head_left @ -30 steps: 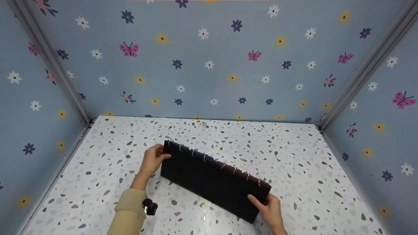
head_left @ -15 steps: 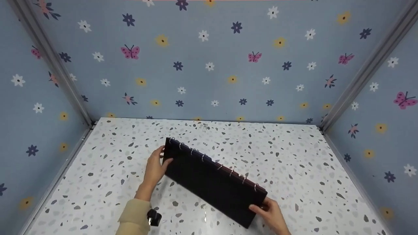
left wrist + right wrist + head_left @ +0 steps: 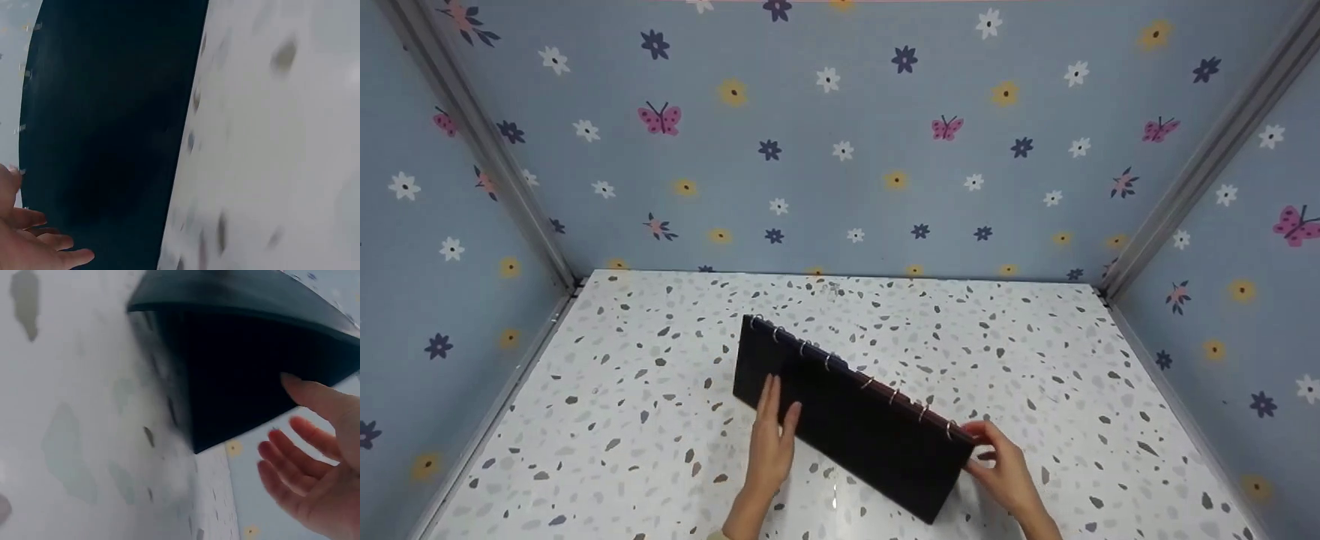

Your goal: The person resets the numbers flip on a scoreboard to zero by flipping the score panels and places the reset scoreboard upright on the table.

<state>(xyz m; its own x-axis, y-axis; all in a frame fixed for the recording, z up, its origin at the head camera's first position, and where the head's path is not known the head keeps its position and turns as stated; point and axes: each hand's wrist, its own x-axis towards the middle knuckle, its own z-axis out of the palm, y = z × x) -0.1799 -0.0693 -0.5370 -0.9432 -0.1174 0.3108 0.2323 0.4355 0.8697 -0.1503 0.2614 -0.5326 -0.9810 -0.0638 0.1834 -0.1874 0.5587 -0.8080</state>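
Observation:
A black ring-bound flip scoreboard [image 3: 847,420] stands slantwise on the table, its plain back facing me. Silver rings line its top edge, with dark blue strips at left and dark red at right. My left hand [image 3: 769,442] is in front of its left half, fingers extended; contact is unclear. In the left wrist view, that hand [image 3: 39,242] shows spread fingers beside the dark panel. My right hand [image 3: 1005,469] is at the right end. The right wrist view shows its thumb at the inner panel and the other fingers apart below. The scoreboard's front is hidden.
The white speckled table [image 3: 645,420] surrounds the scoreboard. A blue wall [image 3: 840,165] with flowers and butterflies rises behind it, with matching side walls. Grey metal posts [image 3: 502,165] stand in the corners.
My left hand has left the scoreboard's left end and moved right, in front of its back. My right hand has shifted its fingers up toward the right top corner. The scoreboard turned slightly, then stayed put.

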